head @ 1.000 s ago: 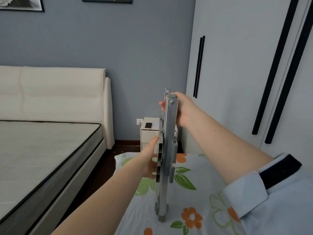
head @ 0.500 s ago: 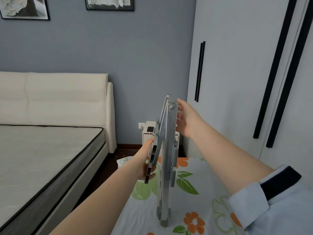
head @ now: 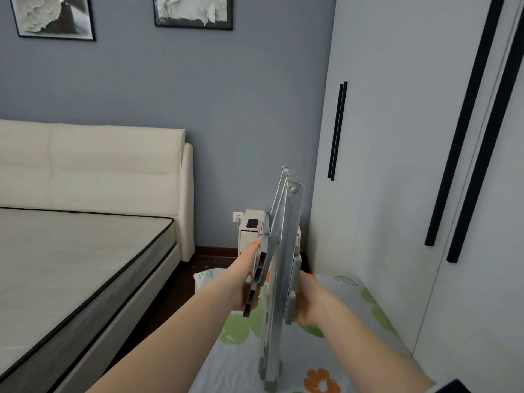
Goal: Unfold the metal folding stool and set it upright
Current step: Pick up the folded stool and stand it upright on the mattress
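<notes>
Hands flank stool (head: 279,268), one per side: left hand (head: 249,282) grips slatted seat panel, right hand (head: 307,300) clasps frame. Stool stands edge-on between them on flowered cloth (head: 334,353), long axis vertical, barely parted (feet down). Both equally near; pull apart sideways.

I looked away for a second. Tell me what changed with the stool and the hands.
The right hand left the stool's top and dropped to grip its right side panel. The left hand pulled the slatted panel further left, opening the stool slightly. Its feet stayed on the flowered cloth.
</notes>
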### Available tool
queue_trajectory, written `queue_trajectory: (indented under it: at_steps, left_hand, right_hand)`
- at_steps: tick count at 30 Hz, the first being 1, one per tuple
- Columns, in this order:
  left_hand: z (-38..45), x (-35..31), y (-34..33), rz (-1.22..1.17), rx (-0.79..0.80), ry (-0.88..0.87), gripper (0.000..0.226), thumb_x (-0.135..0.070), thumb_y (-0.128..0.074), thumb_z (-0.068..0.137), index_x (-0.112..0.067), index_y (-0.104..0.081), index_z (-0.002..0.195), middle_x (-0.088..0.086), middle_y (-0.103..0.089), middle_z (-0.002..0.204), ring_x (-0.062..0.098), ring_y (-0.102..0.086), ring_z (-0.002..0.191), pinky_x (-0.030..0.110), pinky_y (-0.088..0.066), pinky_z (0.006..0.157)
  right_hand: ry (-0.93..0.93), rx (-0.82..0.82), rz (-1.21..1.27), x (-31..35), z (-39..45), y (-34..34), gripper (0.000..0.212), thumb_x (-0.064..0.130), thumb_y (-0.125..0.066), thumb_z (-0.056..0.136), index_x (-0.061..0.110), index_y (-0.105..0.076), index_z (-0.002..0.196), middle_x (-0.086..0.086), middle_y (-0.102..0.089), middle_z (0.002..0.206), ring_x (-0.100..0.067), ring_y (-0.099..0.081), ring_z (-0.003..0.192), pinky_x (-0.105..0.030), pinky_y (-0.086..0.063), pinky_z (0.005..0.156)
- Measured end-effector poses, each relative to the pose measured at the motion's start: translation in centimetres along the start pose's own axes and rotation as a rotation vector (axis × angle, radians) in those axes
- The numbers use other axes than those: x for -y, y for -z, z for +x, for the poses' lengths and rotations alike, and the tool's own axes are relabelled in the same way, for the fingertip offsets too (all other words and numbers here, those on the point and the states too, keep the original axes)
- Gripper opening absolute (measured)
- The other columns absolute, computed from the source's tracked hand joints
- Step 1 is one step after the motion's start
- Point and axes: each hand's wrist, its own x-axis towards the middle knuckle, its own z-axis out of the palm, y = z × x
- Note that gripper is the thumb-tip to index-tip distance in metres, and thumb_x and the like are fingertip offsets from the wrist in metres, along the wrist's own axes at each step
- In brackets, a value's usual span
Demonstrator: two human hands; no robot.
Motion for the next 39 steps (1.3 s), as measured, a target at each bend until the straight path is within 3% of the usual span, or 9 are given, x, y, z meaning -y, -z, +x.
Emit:
queue_trajectory:
  at_steps: [3, 6, 8, 10, 14, 17, 24, 30, 39]
  left_hand:
    - [-0.7, -0.2, -0.5, 0.036, 0.019, -0.026, 0.104, -0.077, -0.053, 0.065, -0.009, -0.037, 0.142, 0.009, -0.060, 0.131, 0.023, -0.054, 0.123, 0.036, -0.043, 0.099]
    - [-0.9, -0.2, -0.7, 0.055, 0.034, -0.035, 0.103, -0.077, -0.052, 0.066, -0.008, -0.039, 0.141, 0.010, -0.066, 0.113, 0.022, -0.062, 0.101, 0.032, -0.051, 0.083]
    - [-0.9, -0.1, -0.8, 0.039, 0.040, -0.044, 0.101, -0.076, -0.051, 0.068, -0.008, -0.038, 0.141, 0.013, -0.053, 0.138, 0.024, -0.056, 0.119, 0.035, -0.044, 0.098]
    - [-1.1, -0.2, -0.8, 0.030, 0.032, -0.045, 0.100, -0.075, -0.052, 0.068, -0.008, -0.041, 0.140, 0.012, -0.047, 0.143, 0.019, -0.061, 0.091, 0.031, -0.047, 0.086]
    - [-0.8, -0.2, -0.5, 0.060, 0.001, -0.040, 0.070, -0.075, -0.052, 0.067, -0.011, -0.064, 0.092, 0.011, -0.067, 0.090, 0.017, -0.041, 0.058, 0.024, -0.038, 0.054]
    - [-0.8, -0.2, -0.3, 0.078, -0.030, -0.031, 0.062, -0.075, -0.053, 0.065, -0.013, -0.050, 0.067, 0.006, -0.050, 0.064, 0.015, -0.038, 0.055, 0.023, -0.035, 0.051]
    - [-0.7, -0.3, 0.0, 0.069, -0.058, -0.052, 0.062, -0.072, -0.051, 0.070, -0.010, -0.055, 0.072, 0.007, -0.052, 0.065, 0.014, -0.043, 0.055, 0.023, -0.039, 0.051]
    - [-0.7, -0.6, 0.7, 0.022, -0.089, -0.014, 0.069, -0.075, -0.054, 0.058, -0.009, -0.054, 0.078, 0.007, -0.048, 0.074, 0.015, -0.039, 0.059, 0.024, -0.037, 0.051]
    - [-0.7, -0.5, 2.3, -0.097, -0.092, -0.004, 0.069, -0.072, -0.053, 0.066, -0.012, -0.059, 0.098, 0.006, -0.047, 0.066, 0.014, -0.038, 0.052, 0.021, -0.035, 0.046]
  right_hand:
    - [0.009, 0.029, 0.026, 0.5, 0.1, -0.3, 0.050, 0.046, -0.069, 0.074, 0.009, -0.066, 0.107, -0.014, -0.063, 0.106, -0.033, -0.061, 0.094, -0.048, -0.046, 0.101]
    - [-0.027, 0.036, 0.015, 0.7, 0.0, 0.0, 0.046, 0.047, -0.069, 0.073, 0.011, -0.063, 0.101, -0.012, -0.058, 0.107, -0.031, -0.060, 0.098, -0.047, -0.045, 0.102]
    - [-0.050, 0.034, 0.001, 0.9, -0.1, 0.3, 0.046, 0.047, -0.067, 0.075, 0.012, -0.064, 0.104, -0.011, -0.060, 0.109, -0.030, -0.061, 0.107, -0.046, -0.045, 0.102]
    - [-0.060, 0.026, -0.016, 1.0, -0.4, 0.5, 0.055, 0.048, -0.065, 0.077, 0.009, -0.065, 0.115, -0.012, -0.063, 0.116, -0.029, -0.059, 0.117, -0.046, -0.044, 0.103]
    - [-0.056, 0.032, -0.067, 1.1, -0.9, 0.4, 0.064, 0.050, -0.061, 0.081, 0.006, -0.058, 0.127, -0.014, -0.061, 0.130, -0.031, -0.059, 0.117, -0.049, -0.043, 0.102]
    - [-0.048, 0.042, -0.072, 1.1, -0.8, 0.4, 0.059, 0.053, -0.058, 0.083, 0.007, -0.064, 0.120, -0.015, -0.066, 0.116, -0.032, -0.060, 0.114, -0.052, -0.043, 0.100]
    - [-0.040, 0.088, -0.069, 1.2, -0.4, 1.0, 0.042, 0.046, -0.053, 0.090, 0.007, -0.069, 0.085, -0.016, -0.074, 0.081, -0.034, -0.066, 0.090, -0.051, -0.049, 0.086]
    - [-0.039, 0.153, 0.054, 1.7, -0.3, 1.3, 0.060, 0.055, -0.053, 0.087, 0.005, -0.063, 0.117, -0.017, -0.065, 0.120, -0.034, -0.064, 0.107, -0.055, -0.049, 0.091]
    - [0.012, 0.050, 0.008, 4.8, -0.6, 3.9, 0.061, 0.061, -0.054, 0.081, 0.002, -0.065, 0.078, -0.015, -0.072, 0.062, -0.027, -0.072, 0.066, -0.047, -0.058, 0.073]
